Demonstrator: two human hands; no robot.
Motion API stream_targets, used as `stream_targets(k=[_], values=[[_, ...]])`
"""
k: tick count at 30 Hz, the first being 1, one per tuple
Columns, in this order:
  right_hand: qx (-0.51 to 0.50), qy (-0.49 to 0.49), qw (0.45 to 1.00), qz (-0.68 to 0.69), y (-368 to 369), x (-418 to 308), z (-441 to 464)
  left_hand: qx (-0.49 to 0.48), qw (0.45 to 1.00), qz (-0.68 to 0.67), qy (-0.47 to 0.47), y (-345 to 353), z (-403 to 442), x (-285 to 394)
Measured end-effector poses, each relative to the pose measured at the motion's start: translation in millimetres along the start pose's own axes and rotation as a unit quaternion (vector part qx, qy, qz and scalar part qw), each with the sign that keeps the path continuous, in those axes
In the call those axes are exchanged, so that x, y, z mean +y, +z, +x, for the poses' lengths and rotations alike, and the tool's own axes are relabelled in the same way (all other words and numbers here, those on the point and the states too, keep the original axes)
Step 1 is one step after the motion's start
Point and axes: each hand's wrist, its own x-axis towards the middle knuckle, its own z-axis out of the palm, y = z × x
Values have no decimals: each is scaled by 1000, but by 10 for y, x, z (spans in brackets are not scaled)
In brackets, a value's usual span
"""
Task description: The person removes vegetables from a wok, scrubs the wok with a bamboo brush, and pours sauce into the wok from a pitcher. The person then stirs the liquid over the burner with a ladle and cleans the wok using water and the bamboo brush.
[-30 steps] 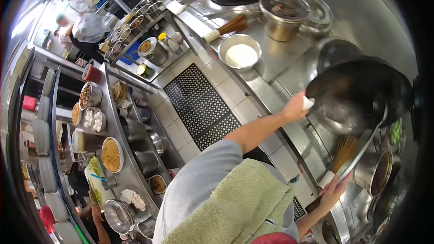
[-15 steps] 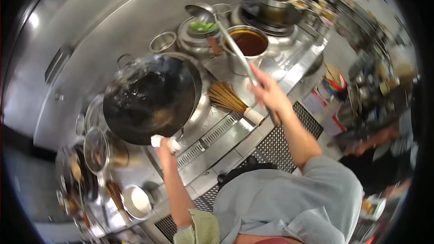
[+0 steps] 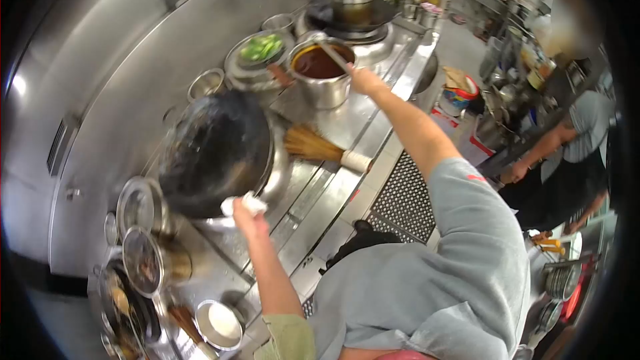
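With a white cloth (image 3: 235, 205) between the fingers, my left hand (image 3: 252, 220) is closed round the near edge of a big black wok (image 3: 217, 153). The wok is tilted over a burner, its inside dark and glossy. My right hand (image 3: 363, 80) grips the handle of a metal ladle (image 3: 335, 57), whose head end reaches over a steel pot of dark red-brown liquid (image 3: 321, 67). The ladle's bowl is hard to make out at the pot. A bamboo brush (image 3: 313, 145) lies between the wok and the counter's front edge.
Green vegetables (image 3: 261, 47) stand in a bowl behind the pot. A second wok with a pot (image 3: 353, 10) is farther back. At the lower left are a strainer pot (image 3: 143, 261) and a bowl of white content (image 3: 220, 323). A co-worker (image 3: 580, 140) stands at the right.
My right hand has moved forward and brought the ladle from above the stove down to the pot. My left hand still holds the wok, which looks more tilted. The view has turned.
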Motion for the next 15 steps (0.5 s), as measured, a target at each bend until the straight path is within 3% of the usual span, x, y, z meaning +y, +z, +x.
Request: stream_targets(k=[2, 3, 4, 5, 6, 7, 8, 9, 10, 12, 13, 15], values=[[87, -79, 990, -77, 24, 8, -19, -17, 1000, -9, 4, 16, 35, 29], [153, -64, 985, -35, -272, -224, -370, -20, 1000, -9, 14, 11, 76, 25], [187, -169, 963, -90, -199, -246, -269, -31, 999, -12, -1, -13, 86, 37], [93, -142, 983, 67, -593, -674, -704, -41, 999, -18, -16, -17, 76, 47], [26, -253, 932, 259, -782, -1024, -1088, -31, 999, -19, -14, 26, 45, 43], [-206, -374, 807, 408, -795, -1348, -1300, -20, 1000, -15, -12, 20, 23, 53], [-381, -422, 694, 441, -889, -1768, -1709, -32, 999, -10, -17, -10, 61, 32], [-431, -505, 639, 389, -828, -2187, -2091, -1, 999, 4, -46, -67, 108, 21], [-421, -500, 646, 394, -798, -2545, -2403, 30, 997, 20, -73, -145, 173, 29], [-402, -752, 446, 270, -716, -3061, -2837, -3, 999, -26, -41, -381, 503, -48], [-378, -755, 444, 301, -603, -3148, -2969, -74, 996, -5, -47, -119, 150, 81], [-352, -754, 443, 334, -647, -3132, -3025, -38, 999, -4, -27, 42, 12, 84]])
